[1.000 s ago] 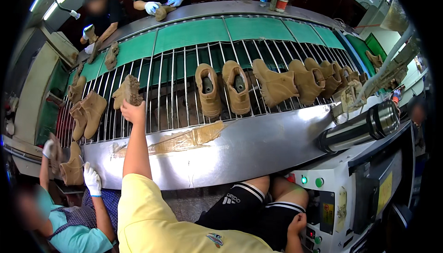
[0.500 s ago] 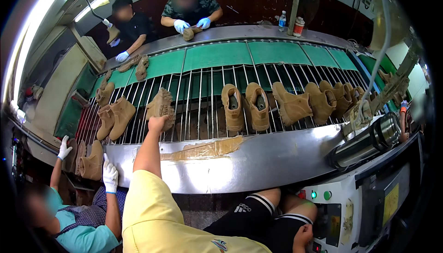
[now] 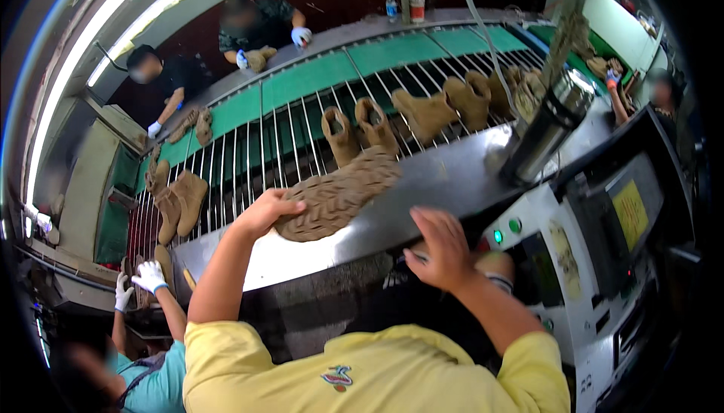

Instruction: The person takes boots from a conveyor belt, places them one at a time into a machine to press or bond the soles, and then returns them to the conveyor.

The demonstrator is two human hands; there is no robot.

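While the left hand (image 3: 265, 212) grips a tan boot (image 3: 339, 194), the right hand (image 3: 441, 246) hovers open.

Head camera looks steeply down, close over the conveyor (image 3: 324, 74).

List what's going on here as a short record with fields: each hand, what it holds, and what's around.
Left hand: grips a tan boot, tread side up, at its heel end
Right hand: open, holding nothing, over the steel ledge
Conveyor: metal rods, more tan boots riding on it
Machine panel: green buttons, at right
Others: gloved co-workers nearby
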